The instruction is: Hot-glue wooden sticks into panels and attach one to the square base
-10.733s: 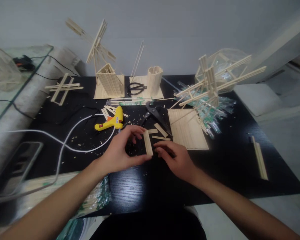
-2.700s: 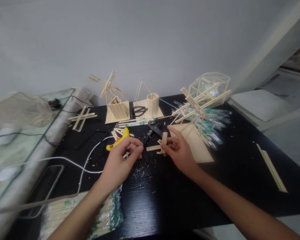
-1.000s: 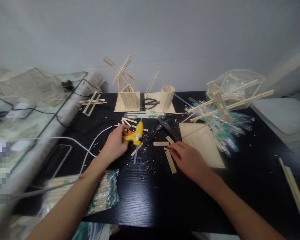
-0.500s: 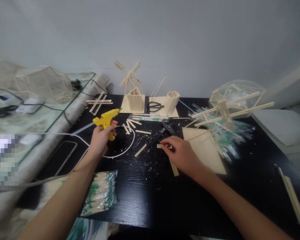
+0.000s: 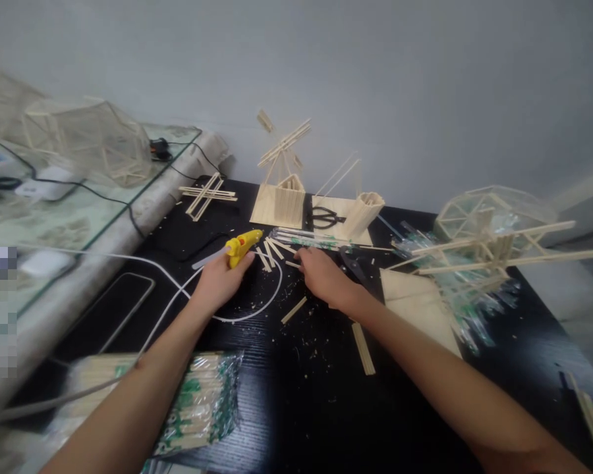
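My left hand [image 5: 223,276] is wrapped round a yellow hot glue gun [image 5: 244,247], whose nozzle points right and away from me. A clear glue stick [image 5: 210,258] projects from its back. My right hand [image 5: 323,273] is low over the table, fingers closed at the end of a short wooden stick [image 5: 292,264]; the fingertips are partly hidden. Just left of them lies a fan of short sticks [image 5: 271,252]. Another short stick [image 5: 294,310] lies nearer me. Dark pliers [image 5: 354,263] sit partly behind my right hand, and a strip of joined sticks [image 5: 364,349] lies below my right forearm.
Two stick models on wooden bases [image 5: 263,207] stand at the back, near black scissors [image 5: 326,217]. Crossed sticks [image 5: 207,195] lie back left. A stick frame [image 5: 494,253] and plastic wrappers [image 5: 474,316] are right. Bagged sticks [image 5: 202,401], a white cord [image 5: 163,266] and a phone-like slab [image 5: 123,309] lie left.
My right hand has moved away from me and left, from beside the pliers to the loose short sticks. The glue gun is lower and turned more level. The whole view has shifted and tilted.
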A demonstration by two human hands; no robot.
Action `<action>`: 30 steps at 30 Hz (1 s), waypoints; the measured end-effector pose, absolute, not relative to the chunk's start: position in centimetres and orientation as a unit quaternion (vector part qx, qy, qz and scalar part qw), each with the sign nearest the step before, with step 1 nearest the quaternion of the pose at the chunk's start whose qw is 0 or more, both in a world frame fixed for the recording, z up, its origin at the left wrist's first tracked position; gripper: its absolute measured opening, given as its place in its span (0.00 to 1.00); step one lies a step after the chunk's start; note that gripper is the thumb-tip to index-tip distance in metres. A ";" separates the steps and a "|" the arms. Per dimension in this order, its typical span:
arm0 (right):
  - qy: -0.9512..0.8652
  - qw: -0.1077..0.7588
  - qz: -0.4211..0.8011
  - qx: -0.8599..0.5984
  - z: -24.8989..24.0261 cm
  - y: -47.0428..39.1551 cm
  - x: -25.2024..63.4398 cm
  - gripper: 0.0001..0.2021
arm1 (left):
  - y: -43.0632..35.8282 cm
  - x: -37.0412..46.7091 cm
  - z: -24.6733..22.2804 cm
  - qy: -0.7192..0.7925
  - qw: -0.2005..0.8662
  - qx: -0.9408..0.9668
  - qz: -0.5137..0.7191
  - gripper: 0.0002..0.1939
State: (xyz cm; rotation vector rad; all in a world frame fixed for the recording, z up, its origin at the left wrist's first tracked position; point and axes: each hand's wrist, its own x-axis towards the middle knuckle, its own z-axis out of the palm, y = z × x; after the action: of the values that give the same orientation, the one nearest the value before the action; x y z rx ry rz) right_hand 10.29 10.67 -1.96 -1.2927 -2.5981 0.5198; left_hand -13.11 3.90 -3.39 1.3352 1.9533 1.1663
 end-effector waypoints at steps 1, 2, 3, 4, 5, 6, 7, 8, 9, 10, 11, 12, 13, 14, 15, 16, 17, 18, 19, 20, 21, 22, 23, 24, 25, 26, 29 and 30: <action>-0.877 0.092 0.170 -0.440 -1.9 11.0 10.3 0.16 | 3.9 -13.1 -3.6 0.720 0.237 0.495 0.425 0.14; -0.876 0.090 0.165 -0.444 -1.8 11.5 10.2 0.16 | 4.0 -13.2 -3.7 0.722 0.224 0.500 0.422 0.11; -0.874 0.090 0.160 -0.450 -1.7 11.9 10.1 0.17 | 4.0 -13.3 -3.7 0.724 0.212 0.504 0.419 0.09; -0.871 0.092 0.154 -0.457 -1.6 12.3 9.9 0.18 | 4.0 -13.4 -3.8 0.726 0.202 0.509 0.416 0.07; -0.868 0.094 0.149 -0.464 -1.5 12.7 9.6 0.18 | 4.0 -13.6 -3.8 0.728 0.196 0.512 0.412 0.08; -0.864 0.095 0.144 -0.473 -1.5 13.0 9.2 0.18 | 3.9 -13.7 -3.8 0.731 0.191 0.514 0.406 0.09; -0.860 0.094 0.141 -0.481 -1.5 13.2 8.7 0.18 | 3.9 -13.8 -3.8 0.738 0.185 0.516 0.394 0.10; -0.857 0.093 0.139 -0.487 -1.5 13.3 8.3 0.16 | 3.8 -14.0 -3.7 0.746 0.178 0.518 0.378 0.11; -0.855 0.090 0.138 -0.492 -1.5 13.3 7.8 0.13 | 3.8 -14.1 -3.7 0.757 0.170 0.519 0.358 0.11; -0.853 0.088 0.137 -0.496 -1.6 13.2 7.2 0.09 | 3.7 -14.1 -3.7 0.769 0.160 0.518 0.338 0.11; -0.853 0.086 0.136 -0.497 -1.6 13.0 6.7 0.10 | 3.6 -14.2 -3.6 0.780 0.151 0.516 0.319 0.11; -0.853 0.085 0.133 -0.497 -1.6 12.8 6.3 0.14 | 3.5 -14.2 -3.6 0.789 0.145 0.513 0.307 0.10; -0.855 0.082 0.126 -0.497 -1.6 12.6 5.9 0.19 | 3.5 -14.2 -3.5 0.795 0.141 0.508 0.302 0.10; -0.857 0.079 0.116 -0.495 -1.5 12.4 5.5 0.23 | 3.4 -14.2 -3.5 0.798 0.138 0.503 0.301 0.10; -0.860 0.075 0.105 -0.493 -1.5 12.2 5.1 0.26 | 3.4 -14.3 -3.4 0.801 0.136 0.498 0.303 0.10; -0.863 0.072 0.093 -0.490 -1.5 12.2 4.8 0.26 | 3.4 -14.3 -3.4 0.803 0.135 0.493 0.306 0.10; -0.868 0.067 0.081 -0.486 -1.4 12.1 4.5 0.25 | 3.4 -14.3 -3.4 0.806 0.134 0.485 0.311 0.10; -0.874 0.062 0.071 -0.477 -1.3 12.1 4.2 0.23 | 3.4 -14.3 -3.5 0.807 0.135 0.476 0.321 0.10; -0.880 0.056 0.064 -0.467 -1.2 12.1 3.9 0.20 | 3.4 -14.3 -3.6 0.806 0.140 0.469 0.333 0.10; -0.887 0.049 0.059 -0.456 -1.2 12.1 3.7 0.17 | 3.5 -14.3 -3.7 0.803 0.146 0.463 0.345 0.11; -0.893 0.043 0.056 -0.446 -1.1 12.2 3.4 0.15 | 3.6 -14.3 -3.8 0.799 0.152 0.461 0.355 0.11; -0.897 0.036 0.055 -0.438 -1.0 12.2 3.1 0.13 | 3.7 -14.3 -3.9 0.794 0.159 0.461 0.362 0.11; -0.899 0.030 0.056 -0.433 -0.9 12.2 2.8 0.13 | 3.8 -14.3 -4.0 0.790 0.163 0.464 0.365 0.11; -0.899 0.025 0.058 -0.434 -0.9 12.2 2.6 0.13 | 3.8 -14.4 -4.2 0.788 0.164 0.467 0.365 0.10; -0.898 0.020 0.058 -0.436 -0.9 12.2 2.4 0.13 | 3.9 -14.4 -4.2 0.788 0.164 0.468 0.363 0.10; -0.897 0.014 0.059 -0.438 -1.0 12.1 2.2 0.13 | 3.9 -14.4 -4.3 0.788 0.164 0.469 0.363 0.09; -0.899 -0.002 0.060 -0.434 -1.2 11.8 2.1 0.11 | 4.0 -14.5 -4.3 0.788 0.166 0.468 0.364 0.07; -0.901 -0.006 0.061 -0.429 -1.2 11.7 2.3 0.11 | 4.0 -14.4 -4.3 0.787 0.166 0.469 0.366 0.07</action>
State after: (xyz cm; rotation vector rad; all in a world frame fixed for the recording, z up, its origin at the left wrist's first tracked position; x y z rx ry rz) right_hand 2.27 11.68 -1.23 -1.3527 -2.8432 0.1934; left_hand -14.45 3.95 -4.25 1.3354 2.2404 1.0409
